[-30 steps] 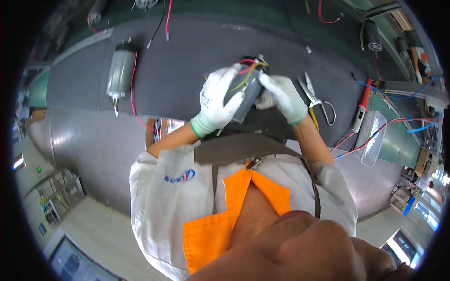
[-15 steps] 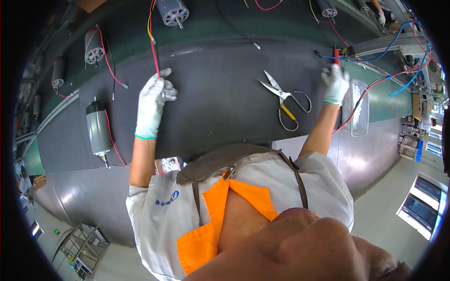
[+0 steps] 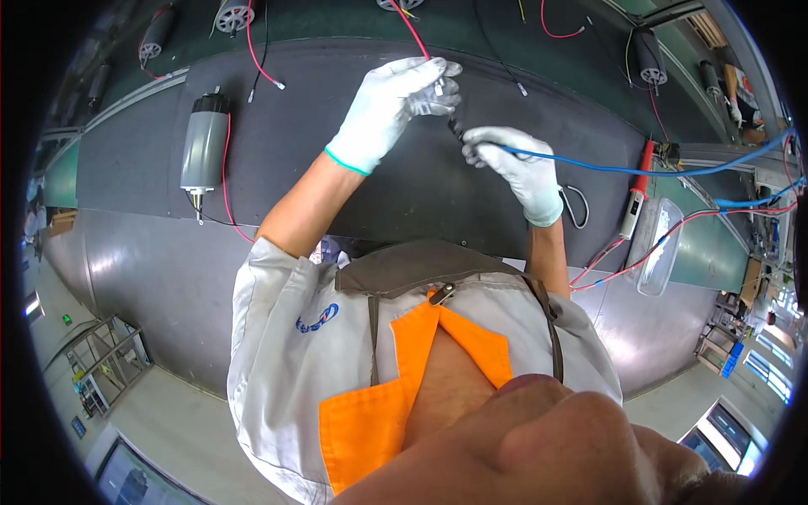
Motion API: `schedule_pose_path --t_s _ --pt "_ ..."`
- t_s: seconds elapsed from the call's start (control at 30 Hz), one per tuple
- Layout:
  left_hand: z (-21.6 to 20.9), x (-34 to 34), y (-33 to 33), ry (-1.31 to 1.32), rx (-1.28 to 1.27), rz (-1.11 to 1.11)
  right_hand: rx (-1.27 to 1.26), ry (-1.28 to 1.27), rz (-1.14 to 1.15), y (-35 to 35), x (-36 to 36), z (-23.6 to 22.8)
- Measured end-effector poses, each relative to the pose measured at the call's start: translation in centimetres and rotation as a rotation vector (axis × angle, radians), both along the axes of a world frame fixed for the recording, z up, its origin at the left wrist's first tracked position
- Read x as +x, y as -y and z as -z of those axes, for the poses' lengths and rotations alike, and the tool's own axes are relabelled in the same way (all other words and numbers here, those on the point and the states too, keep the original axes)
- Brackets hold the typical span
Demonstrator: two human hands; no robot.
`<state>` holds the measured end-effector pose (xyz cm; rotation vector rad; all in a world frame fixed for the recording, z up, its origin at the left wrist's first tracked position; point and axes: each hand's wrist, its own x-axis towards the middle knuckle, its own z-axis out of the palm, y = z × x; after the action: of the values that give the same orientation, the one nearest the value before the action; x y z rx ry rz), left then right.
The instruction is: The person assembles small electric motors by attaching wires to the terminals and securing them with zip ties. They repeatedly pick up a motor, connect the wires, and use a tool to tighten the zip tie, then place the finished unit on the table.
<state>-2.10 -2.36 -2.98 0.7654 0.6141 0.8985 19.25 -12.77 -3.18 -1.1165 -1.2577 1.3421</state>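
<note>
The right hand (image 3: 513, 168) has moved off the red-handled tool (image 3: 637, 192) and pinches a blue cable (image 3: 598, 167) near its black tip (image 3: 455, 128), seemingly bringing it to the red wire (image 3: 411, 30) the left hand (image 3: 397, 99) pinches.

Taking the orange collar (image 3: 370, 421) as the landmark, a printed blue logo (image 3: 318, 319) is sitting to its left, on the chest of the pale grey work shirt (image 3: 278, 387). A short, slanting row of blue characters is running toward a rounded blue emblem, which is forming the end nearer the collar; the characters are appearing too small and blurred for sure reading. Far to the collar's left, a tiny green panel (image 3: 66, 319) is glowing, showing no legible lettering.
</note>
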Motion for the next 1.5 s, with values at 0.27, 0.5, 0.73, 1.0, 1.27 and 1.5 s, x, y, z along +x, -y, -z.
schedule_pose_path --t_s 0.27,0.5,0.73,1.0,1.27,1.5 --pt "-0.5 0.7 0.1 0.031 -0.037 -0.146 0.108 -0.242 0.178 -1.8 -2.7 -0.7" --pt "-1.2 1.1 0.2 -0.008 -0.041 -0.184 0.115 -0.193 0.237 -2.3 -3.7 -1.0" --pt "-0.7 1.2 0.0 0.049 -0.113 -0.165 0.118 -0.241 0.329 -2.8 -5.5 -1.3" --pt "-1.2 1.0 0.0 0.078 -0.117 -0.174 0.178 -0.281 0.297 -2.9 -5.0 -0.1" --pt "-1.3 1.2 0.3 0.111 -0.129 -0.184 0.207 -0.313 0.324 -3.1 -5.3 0.3" --pt "-1.5 1.2 0.1 -0.015 -0.018 -0.226 0.212 -0.302 0.360 -3.3 -5.5 0.5"
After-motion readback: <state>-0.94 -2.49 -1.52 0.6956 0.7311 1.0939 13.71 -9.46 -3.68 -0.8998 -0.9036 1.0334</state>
